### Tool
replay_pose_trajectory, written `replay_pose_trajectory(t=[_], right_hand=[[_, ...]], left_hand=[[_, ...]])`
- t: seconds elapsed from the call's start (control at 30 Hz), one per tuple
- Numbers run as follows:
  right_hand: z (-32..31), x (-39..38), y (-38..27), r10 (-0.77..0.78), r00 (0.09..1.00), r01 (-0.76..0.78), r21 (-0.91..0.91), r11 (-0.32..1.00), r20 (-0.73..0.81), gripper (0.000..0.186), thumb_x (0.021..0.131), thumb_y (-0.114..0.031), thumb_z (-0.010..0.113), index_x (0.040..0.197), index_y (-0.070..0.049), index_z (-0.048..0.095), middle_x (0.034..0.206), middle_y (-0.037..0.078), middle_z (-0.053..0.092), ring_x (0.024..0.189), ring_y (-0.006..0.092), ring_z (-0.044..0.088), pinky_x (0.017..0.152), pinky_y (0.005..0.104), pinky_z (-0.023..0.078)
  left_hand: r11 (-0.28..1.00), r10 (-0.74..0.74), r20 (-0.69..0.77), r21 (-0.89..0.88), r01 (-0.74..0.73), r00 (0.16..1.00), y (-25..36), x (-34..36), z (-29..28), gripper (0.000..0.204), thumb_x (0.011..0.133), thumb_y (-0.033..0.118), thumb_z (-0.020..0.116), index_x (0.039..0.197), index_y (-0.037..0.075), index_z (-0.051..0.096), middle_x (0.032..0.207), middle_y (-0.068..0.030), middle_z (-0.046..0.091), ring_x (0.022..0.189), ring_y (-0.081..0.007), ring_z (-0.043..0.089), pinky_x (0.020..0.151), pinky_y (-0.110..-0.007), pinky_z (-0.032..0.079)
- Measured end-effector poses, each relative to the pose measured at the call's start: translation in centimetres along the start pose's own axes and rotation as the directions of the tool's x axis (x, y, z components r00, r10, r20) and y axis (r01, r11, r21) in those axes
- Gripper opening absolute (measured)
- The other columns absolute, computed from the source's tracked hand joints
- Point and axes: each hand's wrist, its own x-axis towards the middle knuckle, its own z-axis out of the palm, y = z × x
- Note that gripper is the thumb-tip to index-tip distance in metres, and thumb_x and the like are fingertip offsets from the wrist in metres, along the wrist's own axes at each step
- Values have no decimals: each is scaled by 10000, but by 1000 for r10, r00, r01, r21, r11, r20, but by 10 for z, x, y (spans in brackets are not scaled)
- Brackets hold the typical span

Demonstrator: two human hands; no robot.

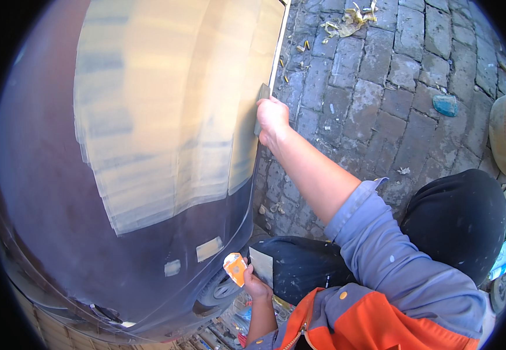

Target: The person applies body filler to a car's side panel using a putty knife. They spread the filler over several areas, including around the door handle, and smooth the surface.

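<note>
A dark car panel (148, 256) curves along the left, with a broad cream-yellow patch of body filler (171, 105) spread over it. My right hand (273, 119) is closed around a narrow grey sanding block (263, 92), which lies against the right edge of the filler. Lower down, my left hand (257, 287) grips a small flat orange-and-white piece (235, 269), whose exact kind I cannot make out. A stiff grey-beige sheet (262, 266) shows right beside those fingers; whether they hold it too is unclear.
Two small filler spots (208, 249) mark the panel above a car wheel (221, 291). Brick paving (375, 111) runs along the right, with crumpled paper (352, 20) and a teal piece (445, 105) on it. A round tub (505, 137) stands far right, beyond my dark-trousered knee (457, 216).
</note>
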Motion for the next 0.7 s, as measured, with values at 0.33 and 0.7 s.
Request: replay_pose_trajectory(t=[0.33,0.7], right_hand=[[31,-79,-8,-92,990,99,-55,994,111,493,936,-17,475,1405,10,623,1216,183,746,1065,194,709,907,274,516],[-1,-63,-26,-125,989,125,4,992,79,255,979,-85,518,1167,6,665,1012,128,703,866,201,642,775,358,529]], left_hand=[[1000,13,-2,-1,-13,1000,-9,6,-10,487,959,204,545,1412,26,535,1355,-109,609,1258,-242,590,1111,-380,426],[999,14,-3,38,-14,1000,0,1,4,487,956,203,534,1409,26,529,1368,-107,594,1279,-248,572,1128,-397,407]])
